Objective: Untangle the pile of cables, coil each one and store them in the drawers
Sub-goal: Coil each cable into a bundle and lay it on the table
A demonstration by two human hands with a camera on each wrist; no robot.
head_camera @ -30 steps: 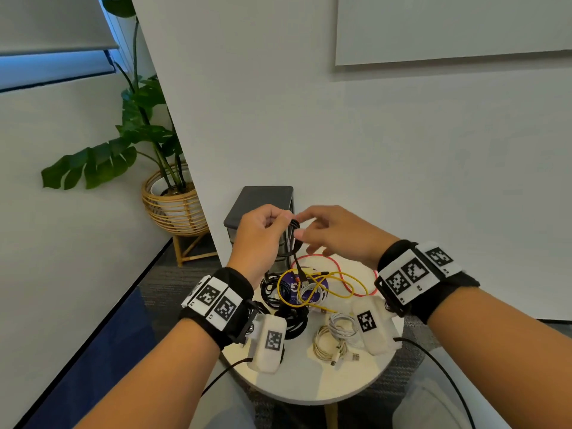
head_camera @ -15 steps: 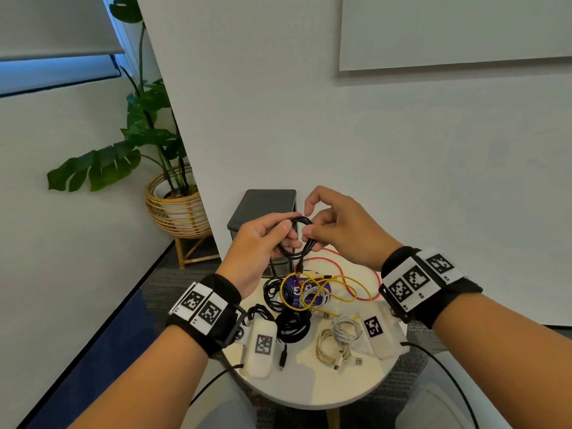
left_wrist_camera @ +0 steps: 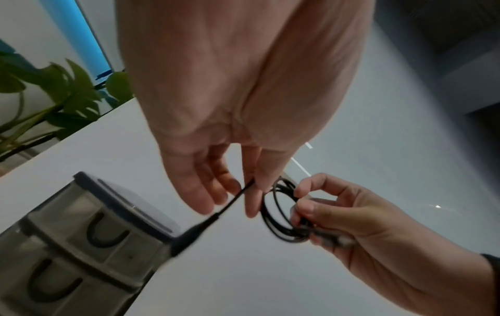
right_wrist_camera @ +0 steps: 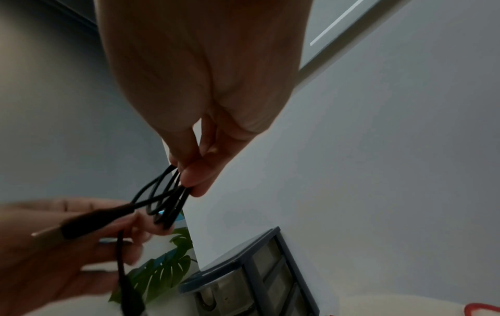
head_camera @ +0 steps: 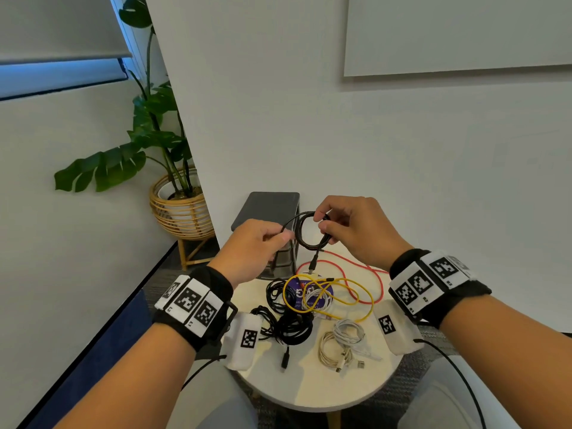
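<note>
A black cable coil (head_camera: 305,235) hangs in the air above the table, in front of the grey drawer unit (head_camera: 267,209). My right hand (head_camera: 322,221) pinches the coil's loops together at its right side; the right wrist view shows the fingertips (right_wrist_camera: 193,177) clamped on the bundled coil (right_wrist_camera: 165,198). My left hand (head_camera: 286,235) pinches a free strand (left_wrist_camera: 244,191) beside the coil (left_wrist_camera: 278,216). One plug end (head_camera: 314,264) dangles below the coil. On the table lie a yellow cable (head_camera: 360,300), a red cable (head_camera: 356,270), black cables (head_camera: 288,328) and white cables (head_camera: 343,342).
The round white table (head_camera: 309,388) stands against a white wall. The drawer unit (left_wrist_camera: 81,235) has shut drawers with U-shaped handles. A potted plant in a wicker basket (head_camera: 181,209) stands on the floor at the left.
The black cable has gone from a short bend between close fingertips to a wider coil. My hands have drawn apart, and the dangling plug has lifted off the pile.
</note>
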